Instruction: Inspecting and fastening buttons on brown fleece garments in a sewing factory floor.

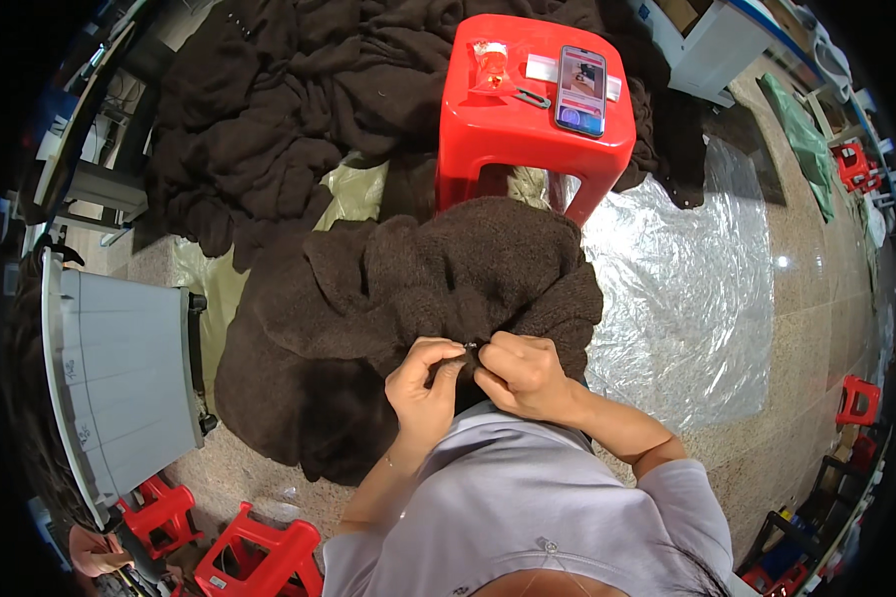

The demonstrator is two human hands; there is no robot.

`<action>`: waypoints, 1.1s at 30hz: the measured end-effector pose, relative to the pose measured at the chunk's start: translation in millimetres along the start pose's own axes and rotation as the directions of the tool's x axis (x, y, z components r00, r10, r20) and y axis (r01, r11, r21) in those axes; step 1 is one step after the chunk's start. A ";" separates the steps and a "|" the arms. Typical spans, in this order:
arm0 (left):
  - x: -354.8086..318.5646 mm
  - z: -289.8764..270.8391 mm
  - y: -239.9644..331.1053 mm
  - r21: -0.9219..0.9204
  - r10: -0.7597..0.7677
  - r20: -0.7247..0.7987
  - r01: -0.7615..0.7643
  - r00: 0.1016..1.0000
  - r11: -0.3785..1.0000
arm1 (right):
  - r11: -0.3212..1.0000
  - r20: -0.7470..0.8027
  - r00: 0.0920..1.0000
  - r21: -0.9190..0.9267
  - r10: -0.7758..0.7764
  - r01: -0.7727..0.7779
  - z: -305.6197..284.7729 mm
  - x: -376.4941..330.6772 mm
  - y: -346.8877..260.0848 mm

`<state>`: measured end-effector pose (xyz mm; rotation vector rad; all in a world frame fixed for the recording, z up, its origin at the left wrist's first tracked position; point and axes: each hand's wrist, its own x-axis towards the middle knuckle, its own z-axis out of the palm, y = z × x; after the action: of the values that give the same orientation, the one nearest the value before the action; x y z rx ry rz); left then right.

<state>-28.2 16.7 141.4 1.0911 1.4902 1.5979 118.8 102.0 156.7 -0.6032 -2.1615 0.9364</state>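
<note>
Over my lap lies a bunched dark brown knit garment point(418, 274), its shape lost in folds. My left hand point(426, 386) is closed in a pinch, thumb against forefinger, at a small shiny piece point(470, 345) on the garment's near edge. That piece is too small to name. Right beside it, my right hand point(523, 373) has its fingers curled closed on the brown fabric. Only a narrow gap separates the two hands' fingertips. Whatever lies inside the right fingers is hidden.
Ahead stands a red plastic stool point(538, 139) carrying a phone point(580, 92), a clear packet point(490, 68) and small thread snips point(533, 98). More brown knit fabric point(269, 119) heaps behind. A grey wheeled bin point(129, 368) is at left, clear plastic sheeting point(682, 298) at right.
</note>
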 end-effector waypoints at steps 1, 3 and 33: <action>1.7 -2.3 -1.4 0.000 0.000 0.000 0.000 1.000 1.000 | 0.997 0.061 0.997 -0.052 -0.049 0.053 -1.2 -0.1 2.3; 5.7 -6.9 -2.2 -0.058 0.036 0.065 -0.033 0.997 0.998 | 0.999 0.098 0.994 -0.013 -0.039 0.040 -5.7 0.8 4.9; 4.5 7.5 1.8 0.257 0.293 -0.006 -0.281 0.956 0.924 | 0.990 -0.209 0.978 -0.136 0.012 -0.041 25.4 -12.9 10.1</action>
<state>-23.1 23.7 143.7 1.4859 1.6585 1.6646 109.6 89.0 131.0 -0.7647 -2.0451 0.7056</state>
